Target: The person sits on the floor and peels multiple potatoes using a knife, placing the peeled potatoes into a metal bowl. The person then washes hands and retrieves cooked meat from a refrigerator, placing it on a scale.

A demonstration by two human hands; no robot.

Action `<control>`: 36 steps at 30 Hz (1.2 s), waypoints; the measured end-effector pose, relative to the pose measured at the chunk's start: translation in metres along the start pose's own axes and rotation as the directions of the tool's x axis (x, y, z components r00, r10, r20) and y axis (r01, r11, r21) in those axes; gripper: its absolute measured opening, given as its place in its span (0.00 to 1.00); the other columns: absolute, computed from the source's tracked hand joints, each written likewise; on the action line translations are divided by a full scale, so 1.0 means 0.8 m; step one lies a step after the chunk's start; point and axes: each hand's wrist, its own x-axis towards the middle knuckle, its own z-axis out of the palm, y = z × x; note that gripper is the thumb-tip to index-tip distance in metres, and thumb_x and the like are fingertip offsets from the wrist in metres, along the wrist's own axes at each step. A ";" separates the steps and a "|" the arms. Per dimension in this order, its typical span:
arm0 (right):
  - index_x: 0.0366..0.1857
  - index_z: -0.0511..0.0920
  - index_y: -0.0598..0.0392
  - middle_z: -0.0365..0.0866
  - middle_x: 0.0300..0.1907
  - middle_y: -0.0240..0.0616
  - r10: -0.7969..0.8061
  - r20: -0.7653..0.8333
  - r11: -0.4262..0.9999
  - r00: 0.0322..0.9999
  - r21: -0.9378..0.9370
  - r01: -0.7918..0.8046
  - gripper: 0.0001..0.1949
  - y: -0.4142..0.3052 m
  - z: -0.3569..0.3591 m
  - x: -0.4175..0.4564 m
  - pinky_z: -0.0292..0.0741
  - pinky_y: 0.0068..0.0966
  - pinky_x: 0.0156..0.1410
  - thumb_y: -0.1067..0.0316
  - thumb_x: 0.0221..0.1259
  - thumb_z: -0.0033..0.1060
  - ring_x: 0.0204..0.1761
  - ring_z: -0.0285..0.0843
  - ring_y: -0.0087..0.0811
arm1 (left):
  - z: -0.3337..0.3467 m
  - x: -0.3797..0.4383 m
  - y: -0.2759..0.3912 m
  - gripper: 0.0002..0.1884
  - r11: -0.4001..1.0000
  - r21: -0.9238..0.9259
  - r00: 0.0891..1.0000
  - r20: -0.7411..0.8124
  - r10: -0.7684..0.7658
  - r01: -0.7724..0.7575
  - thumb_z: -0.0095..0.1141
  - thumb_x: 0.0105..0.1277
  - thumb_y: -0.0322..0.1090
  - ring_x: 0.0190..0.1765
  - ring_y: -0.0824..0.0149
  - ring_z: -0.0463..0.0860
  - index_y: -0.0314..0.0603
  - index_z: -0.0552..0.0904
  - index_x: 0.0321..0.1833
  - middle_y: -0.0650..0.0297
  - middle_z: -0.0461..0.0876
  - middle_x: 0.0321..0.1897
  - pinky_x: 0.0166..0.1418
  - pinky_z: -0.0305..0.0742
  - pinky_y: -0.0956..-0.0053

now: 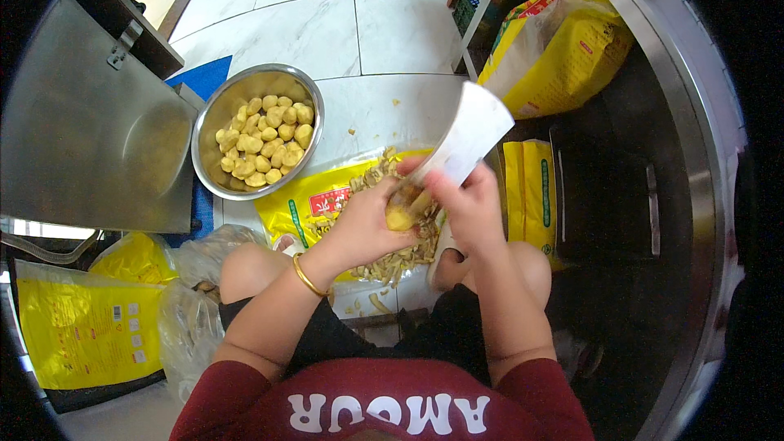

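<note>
My left hand (pixel 361 220), with a gold bangle at its wrist, is wrapped around a partly peeled potato (pixel 400 218). My right hand (pixel 468 202) grips a broad-bladed kitchen knife (pixel 468 125) close against the potato. The wide pale blade points up and to the right; its handle is hidden and its near part is blurred. Below both hands, a heap of potato peelings (pixel 398 263) lies on a flattened yellow plastic bag (pixel 294 202). Ahead and to the left, a round steel basin (pixel 202 159) holds several peeled potatoes (pixel 269 147).
At left stands a steel cabinet panel (pixel 98 116), with yellow packaging (pixel 86 324) and a clear plastic bag (pixel 190 324) nearer. A large yellow sack (pixel 563 49) stands at upper right, beside a steel counter edge (pixel 692 135). White tile floor (pixel 306 30) stretches ahead.
</note>
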 end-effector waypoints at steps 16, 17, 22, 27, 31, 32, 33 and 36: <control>0.42 0.79 0.63 0.84 0.39 0.39 -0.037 -0.263 0.990 0.964 0.120 0.071 0.10 -0.005 -0.027 0.026 0.76 0.25 0.50 0.68 0.64 0.56 0.41 0.80 0.26 | 0.010 0.000 0.000 0.28 0.940 0.286 0.961 -0.148 0.233 -0.183 0.68 0.51 0.41 0.45 0.50 0.79 0.37 0.72 0.51 0.50 0.78 0.42 0.50 0.75 0.64; 0.42 0.79 0.63 0.84 0.39 0.40 -0.010 -0.241 0.986 0.971 0.158 0.049 0.10 -0.010 -0.026 0.019 0.75 0.25 0.51 0.68 0.64 0.56 0.41 0.80 0.26 | 0.009 0.000 -0.001 0.27 0.934 0.298 0.949 -0.181 0.257 -0.196 0.68 0.51 0.40 0.45 0.49 0.79 0.37 0.72 0.50 0.50 0.78 0.42 0.49 0.75 0.64; 0.40 0.77 0.63 0.84 0.40 0.42 0.014 -0.222 0.984 0.975 0.175 0.025 0.08 0.009 -0.007 0.005 0.76 0.27 0.51 0.69 0.65 0.54 0.41 0.80 0.29 | 0.009 0.000 -0.001 0.24 0.900 0.400 0.945 -0.190 0.266 -0.173 0.69 0.47 0.36 0.39 0.50 0.80 0.42 0.73 0.46 0.55 0.79 0.38 0.43 0.76 0.63; 0.42 0.75 0.64 0.83 0.40 0.47 0.106 -0.181 0.923 0.978 0.385 -0.028 0.09 -0.013 -0.005 -0.003 0.77 0.29 0.50 0.69 0.66 0.51 0.41 0.81 0.32 | 0.001 0.002 -0.001 0.23 0.815 0.523 0.901 -0.184 0.392 -0.248 0.67 0.47 0.37 0.39 0.52 0.80 0.42 0.71 0.45 0.56 0.78 0.38 0.39 0.74 0.61; 0.42 0.75 0.65 0.83 0.39 0.46 0.164 -0.199 0.932 0.966 0.351 -0.086 0.10 -0.002 -0.001 -0.003 0.78 0.31 0.50 0.69 0.67 0.50 0.41 0.81 0.32 | 0.006 0.004 -0.013 0.21 0.695 0.636 0.788 -0.215 0.577 -0.335 0.65 0.49 0.35 0.37 0.54 0.80 0.42 0.72 0.44 0.58 0.79 0.39 0.36 0.72 0.63; 0.45 0.74 0.64 0.83 0.41 0.46 0.148 -0.237 0.940 0.960 0.336 -0.063 0.11 0.000 -0.014 -0.002 0.78 0.31 0.50 0.66 0.68 0.48 0.43 0.81 0.33 | 0.008 0.006 -0.013 0.20 0.655 0.656 0.733 -0.223 0.643 -0.375 0.64 0.49 0.34 0.36 0.55 0.80 0.42 0.72 0.44 0.58 0.79 0.40 0.35 0.71 0.64; 0.48 0.72 0.62 0.83 0.42 0.46 0.129 -0.258 0.947 0.958 0.320 -0.042 0.13 -0.003 -0.018 0.003 0.78 0.31 0.50 0.64 0.69 0.45 0.45 0.81 0.33 | 0.007 0.007 -0.014 0.19 0.648 0.663 0.719 -0.233 0.655 -0.376 0.64 0.49 0.34 0.36 0.55 0.80 0.43 0.72 0.43 0.58 0.79 0.40 0.34 0.71 0.64; 0.48 0.72 0.61 0.82 0.43 0.45 0.156 -0.172 0.939 0.973 0.330 -0.092 0.13 -0.012 -0.002 -0.012 0.76 0.28 0.52 0.64 0.69 0.45 0.45 0.81 0.34 | 0.007 0.010 -0.021 0.20 0.644 0.657 0.685 -0.259 0.681 -0.392 0.65 0.50 0.35 0.36 0.56 0.80 0.43 0.70 0.43 0.58 0.80 0.40 0.36 0.70 0.65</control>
